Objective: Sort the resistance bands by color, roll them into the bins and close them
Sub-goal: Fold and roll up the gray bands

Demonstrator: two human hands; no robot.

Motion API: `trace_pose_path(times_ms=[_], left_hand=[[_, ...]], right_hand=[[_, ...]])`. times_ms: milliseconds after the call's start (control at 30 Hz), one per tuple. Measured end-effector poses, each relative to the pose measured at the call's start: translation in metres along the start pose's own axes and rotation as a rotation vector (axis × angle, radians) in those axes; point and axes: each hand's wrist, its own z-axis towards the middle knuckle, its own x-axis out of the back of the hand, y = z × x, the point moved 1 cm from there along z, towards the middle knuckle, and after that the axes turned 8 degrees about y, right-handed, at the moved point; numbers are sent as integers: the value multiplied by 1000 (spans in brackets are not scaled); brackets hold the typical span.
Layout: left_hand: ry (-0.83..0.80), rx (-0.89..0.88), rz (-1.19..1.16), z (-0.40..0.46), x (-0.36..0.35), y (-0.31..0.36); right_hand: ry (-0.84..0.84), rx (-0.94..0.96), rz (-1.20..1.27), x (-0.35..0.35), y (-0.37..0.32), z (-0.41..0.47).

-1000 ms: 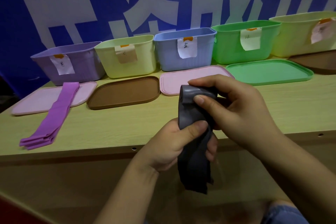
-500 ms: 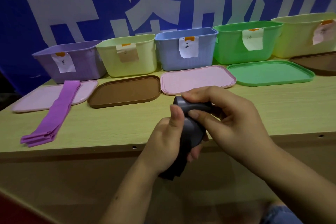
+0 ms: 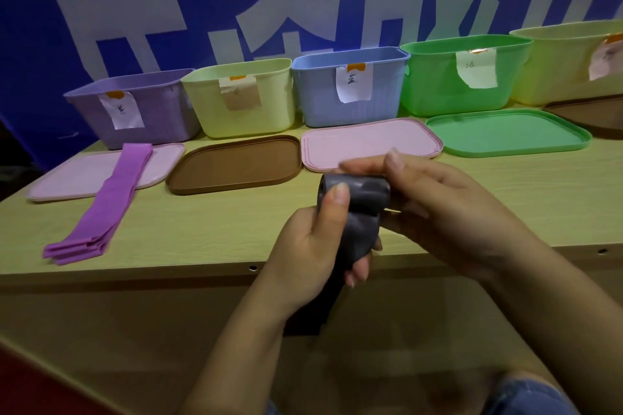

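Observation:
Both hands hold a dark grey resistance band above the table's front edge. Its top is rolled into a short cylinder and its loose tail hangs down past the edge. My left hand grips the band below the roll, thumb pressed on the roll's left end. My right hand pinches the roll from the right, fingers curled over its top. A purple band, folded flat, lies at the left, partly on a pink lid. Open bins stand in a row: purple, pale yellow, blue, green, another pale yellow.
Lids lie in front of the bins: brown, pink, green, and a dark brown one at the right edge. Each bin carries a paper label. A blue banner with white characters hangs behind. The wooden table has a front edge below my hands.
The grey band has been wound further into a thicker roll, and its hanging tail has grown shorter. Both hands have stayed above the table's front edge.

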Motion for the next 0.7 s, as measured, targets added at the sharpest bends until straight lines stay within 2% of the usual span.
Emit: trace_pose_path(times_ms=[100,167,467,533,700], left_hand=[[-20,-25,39,3,3,1],[-35,-13,55,3,6,1],[-132,135,-79,3,9,-5],[-156,168,-168,0,10,-6],[-246,211,-571,0,14,-10]], right_hand=[[-66,-128,-123,7,1,8],[-146,-134,-230,9,2,10],[-96,113,-503,9,-3,9],[-89,136,-523,9,-4,7],[-88,211,-488,5,-6,3]])
